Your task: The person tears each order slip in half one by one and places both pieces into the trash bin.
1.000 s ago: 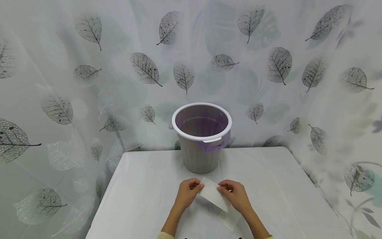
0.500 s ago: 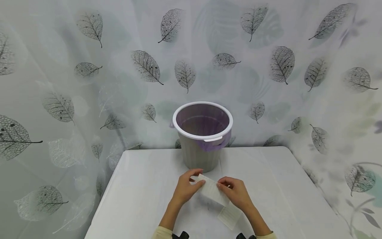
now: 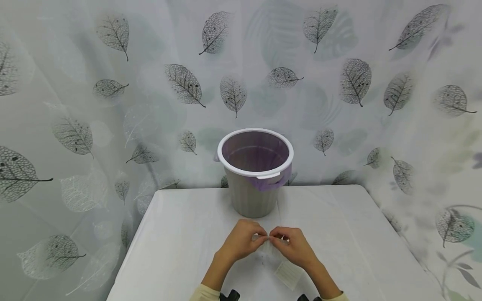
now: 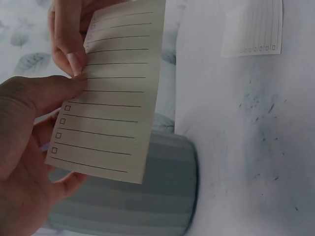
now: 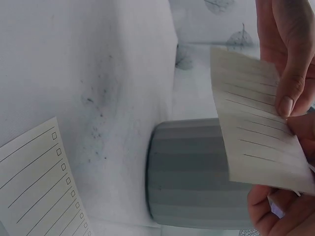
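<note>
A lined checklist sheet (image 4: 113,93) hangs between my two hands, printed with rules and small boxes along one edge. My left hand (image 3: 242,240) pinches it between thumb and fingers. Right beside it, my right hand (image 3: 293,246) pinches the same upper edge, and the fingertips of both hands meet there. Seen from the head, the sheet is nearly edge-on and mostly blurred beneath the fingers. A second checklist sheet (image 3: 289,275) lies flat on the table near my right forearm, its boxes plain in the right wrist view.
Behind the hands stands a grey trash bin (image 3: 252,196) with a white rim and a purple liner bag. It sits toward the back of the white-covered table (image 3: 180,242). A leaf-printed curtain (image 3: 150,83) hangs behind. Small dark specks mark the tabletop.
My hands have come together from opposite parts of the sheet, left moving right, until their fingertips meet. The sheet has turned from broad face to nearly edge-on. The second sheet stays put.
</note>
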Demonstrator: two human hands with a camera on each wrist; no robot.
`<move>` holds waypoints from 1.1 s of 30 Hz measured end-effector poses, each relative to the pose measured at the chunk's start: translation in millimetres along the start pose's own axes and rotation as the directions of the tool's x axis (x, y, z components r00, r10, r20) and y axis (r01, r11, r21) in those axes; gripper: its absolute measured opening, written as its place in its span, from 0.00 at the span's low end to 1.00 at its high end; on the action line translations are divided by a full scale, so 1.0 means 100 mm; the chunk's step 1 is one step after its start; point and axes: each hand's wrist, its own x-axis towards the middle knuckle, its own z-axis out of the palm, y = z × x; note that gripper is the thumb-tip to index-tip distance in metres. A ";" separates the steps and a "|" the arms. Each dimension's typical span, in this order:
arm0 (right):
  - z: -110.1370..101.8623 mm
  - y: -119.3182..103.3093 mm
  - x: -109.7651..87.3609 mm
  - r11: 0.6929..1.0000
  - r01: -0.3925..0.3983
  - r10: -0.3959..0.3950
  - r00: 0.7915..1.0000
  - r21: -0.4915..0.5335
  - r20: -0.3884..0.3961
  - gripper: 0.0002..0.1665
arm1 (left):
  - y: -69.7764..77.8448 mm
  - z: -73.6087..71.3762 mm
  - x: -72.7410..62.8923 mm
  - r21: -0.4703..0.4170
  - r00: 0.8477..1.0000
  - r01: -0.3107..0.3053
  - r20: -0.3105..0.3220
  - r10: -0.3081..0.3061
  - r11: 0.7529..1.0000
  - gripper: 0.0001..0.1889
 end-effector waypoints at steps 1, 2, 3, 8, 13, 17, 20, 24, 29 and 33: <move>0.00 0.00 0.00 1.000 0.001 -0.001 1.000 0.007 0.002 0.08 | 0.00 0.00 0.00 -0.011 1.000 -0.006 -0.004 0.006 1.000 0.01; 0.00 -0.01 0.00 1.000 0.004 -0.004 1.000 0.010 0.003 0.07 | 0.00 0.01 -0.01 -0.017 1.000 -0.014 -0.010 0.014 1.000 0.02; 0.00 -0.01 0.00 1.000 0.006 -0.006 1.000 0.012 0.003 0.07 | 0.00 0.01 -0.01 -0.031 1.000 -0.021 -0.017 0.020 0.999 0.03; -0.01 -0.03 -0.01 0.999 0.018 -0.018 1.000 0.027 -0.008 0.09 | -0.01 0.03 -0.03 -0.099 0.995 -0.079 -0.076 0.071 0.992 0.02; -0.02 -0.04 0.01 0.994 0.029 -0.026 0.999 0.101 -0.025 0.12 | 0.00 0.00 -0.02 -0.131 0.985 -0.135 -0.126 0.118 0.982 0.02; -0.06 -0.11 0.03 0.990 -0.002 0.007 1.000 0.142 -0.031 0.11 | 0.01 -0.02 -0.02 -0.107 0.984 -0.129 -0.139 0.114 0.986 0.03; -0.07 -0.12 0.02 0.987 -0.064 0.068 0.998 0.149 -0.019 0.09 | 0.02 -0.01 -0.03 -0.061 0.984 -0.107 -0.146 0.097 0.992 0.02; -0.08 -0.08 -0.01 0.984 -0.113 0.118 0.993 0.135 -0.027 0.06 | 0.00 -0.02 -0.06 -0.030 0.985 -0.087 -0.150 0.081 0.996 0.02; -0.12 -0.08 0.02 0.992 -0.078 0.086 0.993 0.099 -0.075 0.06 | -0.03 -0.11 -0.06 -0.081 0.992 -0.055 -0.117 0.045 0.995 0.02; -0.14 -0.08 0.05 0.998 -0.028 0.035 0.993 0.063 -0.115 0.09 | -0.04 -0.17 -0.05 -0.098 0.993 -0.041 -0.111 0.030 0.994 0.01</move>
